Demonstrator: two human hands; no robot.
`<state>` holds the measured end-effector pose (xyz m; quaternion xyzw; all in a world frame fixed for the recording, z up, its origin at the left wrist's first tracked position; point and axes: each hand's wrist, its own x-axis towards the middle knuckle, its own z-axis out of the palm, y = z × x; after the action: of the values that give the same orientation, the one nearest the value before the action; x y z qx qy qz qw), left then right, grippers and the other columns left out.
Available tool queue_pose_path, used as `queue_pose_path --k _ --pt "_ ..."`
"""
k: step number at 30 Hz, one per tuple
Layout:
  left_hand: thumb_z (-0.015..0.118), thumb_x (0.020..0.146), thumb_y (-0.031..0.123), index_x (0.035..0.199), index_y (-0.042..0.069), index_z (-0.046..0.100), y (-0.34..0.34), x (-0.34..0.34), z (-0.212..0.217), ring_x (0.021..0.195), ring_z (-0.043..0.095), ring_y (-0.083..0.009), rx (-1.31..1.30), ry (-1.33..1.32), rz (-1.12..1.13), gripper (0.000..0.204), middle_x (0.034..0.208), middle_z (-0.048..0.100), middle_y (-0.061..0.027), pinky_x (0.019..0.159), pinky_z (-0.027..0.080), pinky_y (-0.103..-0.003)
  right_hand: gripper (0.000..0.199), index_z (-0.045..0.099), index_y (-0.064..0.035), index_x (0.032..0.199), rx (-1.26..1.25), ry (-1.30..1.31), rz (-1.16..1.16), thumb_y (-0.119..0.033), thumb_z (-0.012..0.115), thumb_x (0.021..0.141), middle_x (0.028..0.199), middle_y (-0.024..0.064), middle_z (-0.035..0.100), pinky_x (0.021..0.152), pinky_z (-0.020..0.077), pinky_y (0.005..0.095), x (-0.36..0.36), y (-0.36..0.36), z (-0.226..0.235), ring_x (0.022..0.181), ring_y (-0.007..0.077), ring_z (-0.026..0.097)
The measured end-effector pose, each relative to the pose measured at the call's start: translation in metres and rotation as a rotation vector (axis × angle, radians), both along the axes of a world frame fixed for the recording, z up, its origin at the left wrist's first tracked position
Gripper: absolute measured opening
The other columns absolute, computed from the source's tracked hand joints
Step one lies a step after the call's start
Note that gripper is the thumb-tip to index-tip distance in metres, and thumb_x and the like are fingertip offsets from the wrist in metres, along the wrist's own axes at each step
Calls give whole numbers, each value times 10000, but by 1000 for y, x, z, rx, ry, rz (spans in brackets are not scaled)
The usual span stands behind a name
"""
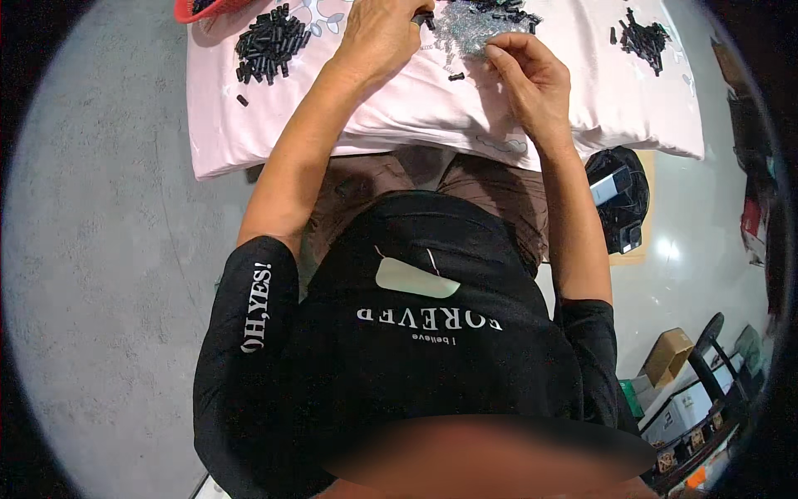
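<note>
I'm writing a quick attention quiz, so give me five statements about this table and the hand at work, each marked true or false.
1. The right hand has its thumb and index fingertips at the silvery pile. True.
2. The red basket is at the right end of the tablecloth. False: it is at the far left corner.
3. A single black cylinder lies apart, nearer the person than the left black pile. True.
4. The right black pile is larger than the left one. False: the left one is larger.
5. The tablecloth is plain dark green. False: it is pale pink with a printed pattern.
</note>
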<state>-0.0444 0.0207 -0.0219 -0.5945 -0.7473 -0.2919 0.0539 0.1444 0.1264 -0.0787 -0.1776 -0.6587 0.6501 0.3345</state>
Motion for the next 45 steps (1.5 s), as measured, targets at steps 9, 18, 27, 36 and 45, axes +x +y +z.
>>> queue_pose_path --k 9,18,27,36,45 --pt "562 820 -51 945 12 601 -10 12 13 883 579 -389 26 -59 -19 146 902 616 -184 784 463 -463 138 676 8 1086 -23 20 -13 -54 646 966 944 35 687 735 510 206 1 0 0 827 84 641" --pt "532 803 -106 1002 -18 591 -16 49 24 864 590 -351 7 -352 -171 225 900 601 -177 761 481 -424 139 670 20 1089 -53 27 -5 -49 628 976 949 44 687 740 519 205 0 2 2 837 87 646" --pt "496 770 -130 1005 -25 584 -15 47 7 855 596 -347 19 -452 -197 272 890 589 -180 748 485 -419 144 666 22 1095 -87 53 20 -52 628 977 946 44 688 747 523 200 -1 4 -3 821 87 647" --pt "534 827 -101 1003 -19 582 -16 61 19 822 610 -309 14 -497 -145 200 887 597 -169 724 490 -386 145 668 24 1095 -79 33 10 -52 626 979 917 43 691 731 522 194 0 1 -1 818 81 648" --pt "551 819 -71 1022 4 618 -16 64 6 827 651 -280 81 -510 -109 226 902 642 -159 749 515 -364 164 669 33 1113 -69 28 43 -58 595 997 910 48 691 751 520 195 0 3 0 822 82 644"
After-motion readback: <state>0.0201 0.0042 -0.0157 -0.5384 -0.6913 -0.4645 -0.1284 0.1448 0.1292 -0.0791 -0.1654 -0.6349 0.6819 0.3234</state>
